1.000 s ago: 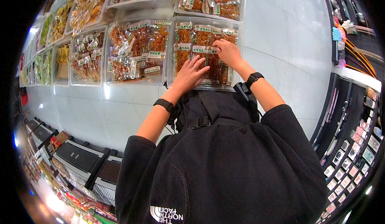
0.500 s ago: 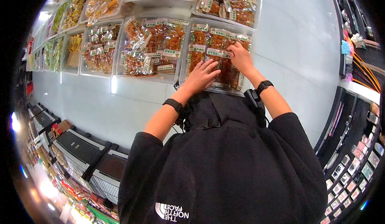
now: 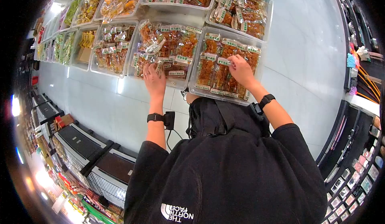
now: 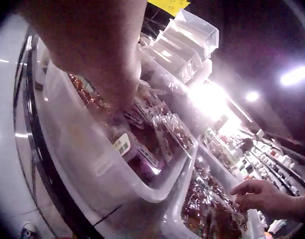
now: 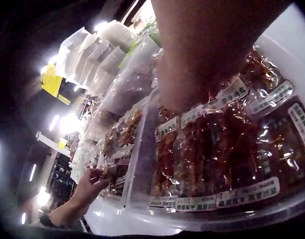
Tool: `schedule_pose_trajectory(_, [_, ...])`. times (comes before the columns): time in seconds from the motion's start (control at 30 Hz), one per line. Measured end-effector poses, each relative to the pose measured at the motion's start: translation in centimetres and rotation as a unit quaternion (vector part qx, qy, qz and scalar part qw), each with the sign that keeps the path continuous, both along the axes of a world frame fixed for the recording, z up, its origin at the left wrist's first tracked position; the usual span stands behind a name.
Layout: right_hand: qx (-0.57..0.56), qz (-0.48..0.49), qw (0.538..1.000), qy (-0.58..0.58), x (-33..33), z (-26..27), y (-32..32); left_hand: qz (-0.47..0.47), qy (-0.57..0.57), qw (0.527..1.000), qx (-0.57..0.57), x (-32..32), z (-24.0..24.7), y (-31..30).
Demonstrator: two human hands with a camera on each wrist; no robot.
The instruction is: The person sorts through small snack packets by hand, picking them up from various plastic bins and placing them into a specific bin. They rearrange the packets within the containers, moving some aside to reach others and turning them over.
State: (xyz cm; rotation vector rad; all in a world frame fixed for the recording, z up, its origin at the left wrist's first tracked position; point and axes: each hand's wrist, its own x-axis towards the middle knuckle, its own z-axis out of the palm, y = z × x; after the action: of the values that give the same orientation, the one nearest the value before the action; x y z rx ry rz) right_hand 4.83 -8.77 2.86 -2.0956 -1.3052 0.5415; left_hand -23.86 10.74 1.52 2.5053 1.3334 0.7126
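Observation:
In the head view my left hand (image 3: 154, 79) is at the near edge of the middle bin (image 3: 179, 83), its finger and thumb spread among snack packets (image 3: 170, 37). One packet's white label (image 3: 159, 66) shows between them. My right hand (image 3: 242, 71) is over the right-hand bin (image 3: 194, 85), pinching the top label end of a clear packet of reddish-brown snacks (image 3: 222, 73). Rows of similar packets lie flat around it, with white and green labels. The left wrist view also shows the right hand (image 4: 259, 196); the right wrist view shows the left hand (image 5: 85, 191).
More clear bins of packets stand behind, including one at the back right (image 3: 266, 13), and others run off leftward. Glossy pale floor (image 3: 298, 71) surrounds them. A display rack (image 3: 357, 156) stands at the right, dark lidded crates (image 3: 76, 142) at lower left.
My left hand has left the right-hand bin and moved left to the packets in the middle bin. The right hand stays at the same packet. The head view has shifted.

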Motion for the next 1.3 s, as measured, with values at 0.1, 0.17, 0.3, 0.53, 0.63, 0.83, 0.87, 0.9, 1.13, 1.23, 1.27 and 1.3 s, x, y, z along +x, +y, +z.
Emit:
schedule_pose_trajectory(0.1, [0.045, 0.048, 0.998, 0.023, -1.4, 1.0, 1.1, 0.018, 0.039, 0.997, -0.064, -0.1, 0.7, 0.0])
schedule_pose_trajectory(0.17, [0.056, 0.062, 0.995, 0.048, -2.0, 0.5, 1.7, 0.035, 0.030, 0.996, -0.070, 0.3, 1.7, 0.0])
schedule_pose_trajectory(0.3, [0.034, 0.088, 0.986, 0.136, -3.3, 0.7, 2.6, 0.082, -0.044, 0.996, -0.013, 0.5, 2.6, -0.6])
schedule_pose_trajectory(0.53, [0.037, 0.043, 0.949, 0.311, -5.7, 3.1, 3.6, 0.039, -0.268, 0.961, -0.048, 2.2, 8.8, -5.8])
schedule_pose_trajectory(0.63, [0.178, 0.080, 0.973, 0.126, -5.0, 6.5, 3.2, 0.004, -0.385, 0.902, -0.193, 4.3, 11.0, -6.9])
schedule_pose_trajectory(0.83, [0.031, 0.093, 0.869, 0.485, -3.0, 8.9, -0.4, -0.109, -0.366, 0.837, -0.392, 7.6, 10.4, -6.7])
schedule_pose_trajectory(0.87, [-0.006, 0.077, 0.889, 0.451, -2.9, 9.0, -1.2, -0.116, -0.365, 0.835, -0.396, 8.4, 10.1, -6.7])
schedule_pose_trajectory(0.9, [-0.011, 0.050, 0.899, 0.435, -2.8, 8.6, -2.0, -0.138, -0.330, 0.816, -0.455, 9.3, 10.0, -6.9])
schedule_pose_trajectory(1.13, [-0.013, -0.063, 0.885, 0.462, -1.1, 5.7, -8.1, -0.203, -0.262, 0.783, -0.526, 15.2, 9.7, -9.9])
schedule_pose_trajectory(1.23, [-0.009, -0.130, 0.840, 0.527, -0.1, 5.5, -10.3, -0.151, -0.336, 0.783, -0.500, 16.0, 9.1, -10.2])
schedule_pose_trajectory(1.27, [0.044, -0.170, 0.806, 0.565, 0.0, 5.3, -10.8, -0.154, -0.335, 0.782, -0.503, 15.9, 9.1, -10.3])
schedule_pose_trajectory(1.3, [0.075, -0.184, 0.797, 0.571, 0.2, 5.1, -11.1, -0.146, -0.349, 0.760, -0.529, 15.8, 8.9, -10.4])
